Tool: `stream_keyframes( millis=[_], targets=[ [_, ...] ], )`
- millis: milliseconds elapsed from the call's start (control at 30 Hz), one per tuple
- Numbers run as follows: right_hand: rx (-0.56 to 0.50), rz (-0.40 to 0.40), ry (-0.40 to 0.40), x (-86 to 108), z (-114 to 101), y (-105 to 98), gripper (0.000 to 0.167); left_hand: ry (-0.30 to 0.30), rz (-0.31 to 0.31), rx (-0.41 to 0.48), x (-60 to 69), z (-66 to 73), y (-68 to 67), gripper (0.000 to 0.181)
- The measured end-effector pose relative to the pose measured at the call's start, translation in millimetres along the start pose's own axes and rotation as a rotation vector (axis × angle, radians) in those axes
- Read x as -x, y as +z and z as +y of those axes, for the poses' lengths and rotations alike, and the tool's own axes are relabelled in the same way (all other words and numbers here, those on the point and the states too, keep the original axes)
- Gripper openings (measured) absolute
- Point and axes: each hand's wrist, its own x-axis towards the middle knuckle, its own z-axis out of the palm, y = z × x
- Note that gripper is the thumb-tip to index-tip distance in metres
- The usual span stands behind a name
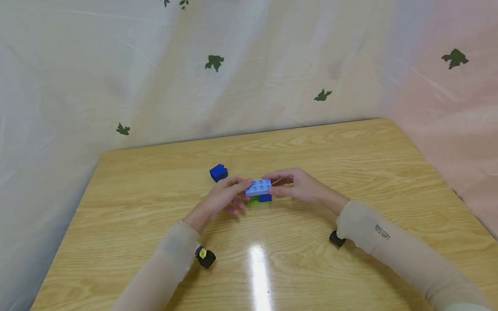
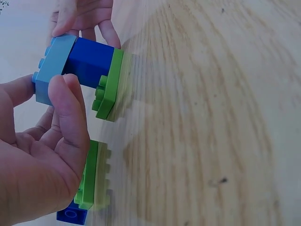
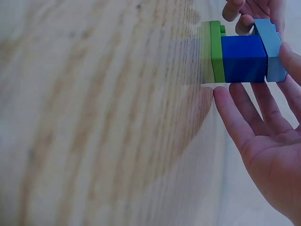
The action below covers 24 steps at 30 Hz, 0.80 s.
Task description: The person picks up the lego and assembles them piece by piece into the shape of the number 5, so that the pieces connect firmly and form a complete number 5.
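A light blue brick (image 1: pixel 258 187) lies across the top of a dark blue brick (image 3: pixel 243 59), which stands on one end of a green plate (image 2: pixel 111 89). A small slanted gap shows between the light blue brick and the dark blue one. At the brick's left end, my left hand (image 1: pixel 225 196) pinches it between thumb and finger. My right hand (image 1: pixel 297 185) pinches its right end, the other fingers stretched out beside the stack.
Beyond my left hand lies a loose dark blue brick (image 1: pixel 218 172). A second green plate (image 2: pixel 89 174) lies behind the left hand in the left wrist view. Black wrist devices sit under both sleeves. A patterned cloth (image 1: pixel 242 68) hangs behind the wooden table (image 1: pixel 145 173).
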Motion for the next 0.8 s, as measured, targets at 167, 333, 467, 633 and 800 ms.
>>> stream_keyframes(
  millis=[167,333,467,633,800],
  targets=[
    [0.003,0.009,0.013,0.5,-1.7,0.2,0.043,0.003,0.004,0.008,-1.9,-2.8,0.5,0.049],
    [0.000,0.010,0.026,0.5,-2.9,-0.7,0.043,0.014,0.013,0.016,-2.8,-4.6,1.1,0.049],
    [0.000,0.003,0.021,0.2,-3.1,-1.9,0.042,0.020,0.026,0.012,-3.0,-4.2,2.6,0.049],
    [0.020,0.002,0.031,-0.3,-2.4,-3.8,0.042,0.015,0.040,0.020,-4.8,-2.5,3.9,0.049],
    [0.038,-0.021,0.024,-2.9,-3.4,-5.3,0.039,0.007,0.042,0.030,-5.2,-1.5,4.3,0.048]
  ],
)
